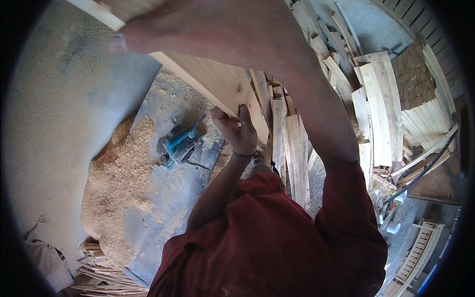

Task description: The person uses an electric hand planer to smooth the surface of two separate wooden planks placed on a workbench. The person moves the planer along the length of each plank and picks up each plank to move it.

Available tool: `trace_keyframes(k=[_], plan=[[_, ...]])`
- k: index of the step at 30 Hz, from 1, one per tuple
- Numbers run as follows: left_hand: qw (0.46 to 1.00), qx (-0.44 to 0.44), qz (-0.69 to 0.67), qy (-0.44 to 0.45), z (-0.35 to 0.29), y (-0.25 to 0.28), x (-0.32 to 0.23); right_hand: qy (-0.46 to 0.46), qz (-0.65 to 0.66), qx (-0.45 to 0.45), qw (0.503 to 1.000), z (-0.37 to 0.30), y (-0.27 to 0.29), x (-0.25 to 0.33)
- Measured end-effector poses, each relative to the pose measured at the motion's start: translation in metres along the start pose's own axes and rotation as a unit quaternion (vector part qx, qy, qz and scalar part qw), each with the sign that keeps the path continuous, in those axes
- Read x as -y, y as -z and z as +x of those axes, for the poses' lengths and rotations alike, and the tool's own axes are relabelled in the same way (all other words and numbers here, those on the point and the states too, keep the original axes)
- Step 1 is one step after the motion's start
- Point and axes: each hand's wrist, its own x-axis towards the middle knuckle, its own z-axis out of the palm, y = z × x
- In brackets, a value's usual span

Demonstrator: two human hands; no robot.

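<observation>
A long pale wooden board (208, 79) is held up in front of me, slanting from the top left toward the middle. My right hand (203, 32) reaches across the top of the view and is closed on the board's upper part, its thumb along the edge. Lower down, my left hand (240, 131) grips the near end, thumb on the board's face and the other fingers partly hidden. Beyond the left forearm a teal power tool (180, 143) lies on a grey surface among wood shavings; its exact kind is hard to make out.
Wood shavings (118, 183) are heaped at the left, beside a plastered wall (54, 119). Loose planks (376, 114) lie piled at the right, near a neat stack of boards (420, 94). Thin wood strips (109, 279) lie at the lower left. A dark cable (420, 173) runs at the right.
</observation>
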Motion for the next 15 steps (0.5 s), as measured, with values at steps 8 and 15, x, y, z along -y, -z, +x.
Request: trace_keyframes(k=[8,15], plan=[[0.98,0.029,0.183,0.08,-0.046,0.004,0.133,-0.132,-0.039,-0.044,0.99,-0.038,-0.059,-0.147],[0.913,0.198,0.335,0.126,-0.045,0.04,0.178,-0.201,-0.064,-0.045,0.976,-0.088,-0.096,-0.205]])
